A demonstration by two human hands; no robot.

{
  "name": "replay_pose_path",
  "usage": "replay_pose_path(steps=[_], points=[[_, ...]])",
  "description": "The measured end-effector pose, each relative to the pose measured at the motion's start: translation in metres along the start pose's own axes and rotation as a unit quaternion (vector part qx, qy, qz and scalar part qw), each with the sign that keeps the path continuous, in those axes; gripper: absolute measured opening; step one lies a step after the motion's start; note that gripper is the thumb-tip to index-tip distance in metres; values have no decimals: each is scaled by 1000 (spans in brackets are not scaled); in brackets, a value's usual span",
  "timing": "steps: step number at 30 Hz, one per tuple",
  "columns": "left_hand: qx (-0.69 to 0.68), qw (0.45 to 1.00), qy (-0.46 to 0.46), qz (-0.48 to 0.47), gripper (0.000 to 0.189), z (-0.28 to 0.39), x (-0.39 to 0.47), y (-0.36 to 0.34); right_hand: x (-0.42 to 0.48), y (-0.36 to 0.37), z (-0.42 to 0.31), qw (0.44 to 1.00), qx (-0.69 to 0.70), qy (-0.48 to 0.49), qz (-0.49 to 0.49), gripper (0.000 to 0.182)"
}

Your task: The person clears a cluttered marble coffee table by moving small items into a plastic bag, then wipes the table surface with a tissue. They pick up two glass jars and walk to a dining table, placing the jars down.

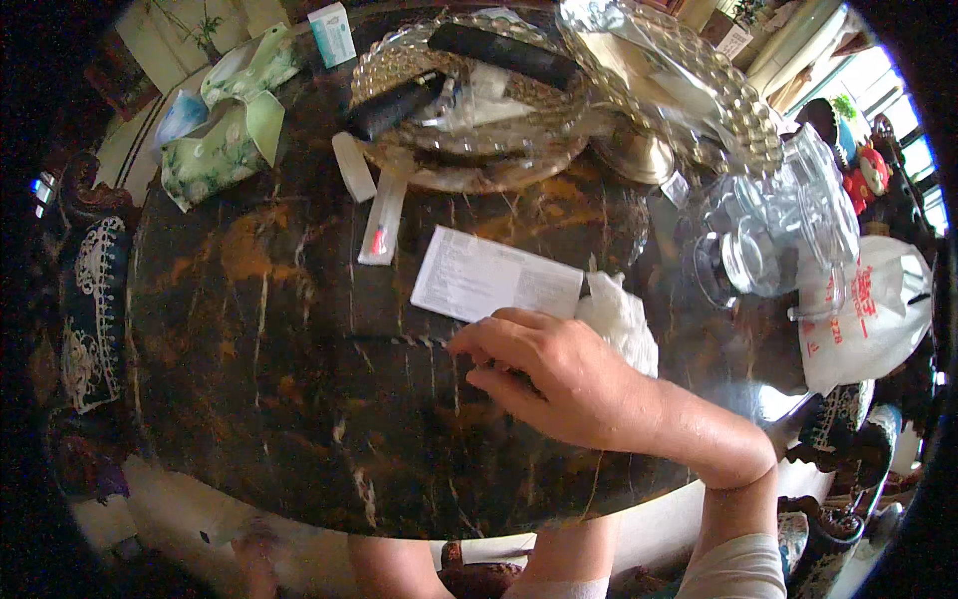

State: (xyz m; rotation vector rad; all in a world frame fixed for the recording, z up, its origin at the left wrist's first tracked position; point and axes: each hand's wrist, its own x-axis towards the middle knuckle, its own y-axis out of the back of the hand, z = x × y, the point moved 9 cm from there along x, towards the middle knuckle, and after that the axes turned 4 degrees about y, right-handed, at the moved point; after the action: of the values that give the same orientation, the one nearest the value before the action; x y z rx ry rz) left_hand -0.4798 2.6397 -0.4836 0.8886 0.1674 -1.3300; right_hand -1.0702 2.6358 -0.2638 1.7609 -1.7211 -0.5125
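My right hand (554, 374) hovers over the dark marble tabletop (299, 419), fingers curled and thumb set apart from the index finger. A thin dark, flecked line (419, 341) leads to its fingertips; whether it is a held object or part of the marble is unclear. Just beyond the knuckles lies a white printed sheet (498, 273). Crumpled white tissue (621, 318) rests behind the wrist, to the right of the sheet. My left hand is not plainly in view.
Farther back stand a beaded glass tray (479, 168) with black cases, a slim clear packet (383, 224) with a red-tipped item, a small box (331, 35) and a green floral tissue holder (221, 146). Clear glass jars (771, 239) and a white plastic bag (868, 322) occupy the right.
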Motion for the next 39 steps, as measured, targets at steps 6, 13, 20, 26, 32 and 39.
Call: replay_pose_path(steps=[6,13,20,26,32,39], points=[[-144,984,-61,-86,24,-58,27,33,-49,-35,-37,995,-83,62,-13,24],[-116,987,-36,-101,29,-16,-33,18,-82,-24,-68,996,-72,-34,-28,20],[-153,979,-86,-106,41,-32,-34,8,-82,36,-15,984,-129,-60,104,21],[-187,980,-57,-24,39,-110,45,27,-24,87,62,933,-260,-33,246,29],[-108,992,-61,13,23,-39,-42,18,40,87,95,942,-276,-87,168,38],[-12,997,-79,-8,23,-39,-23,25,55,87,99,948,-244,-68,194,20]])
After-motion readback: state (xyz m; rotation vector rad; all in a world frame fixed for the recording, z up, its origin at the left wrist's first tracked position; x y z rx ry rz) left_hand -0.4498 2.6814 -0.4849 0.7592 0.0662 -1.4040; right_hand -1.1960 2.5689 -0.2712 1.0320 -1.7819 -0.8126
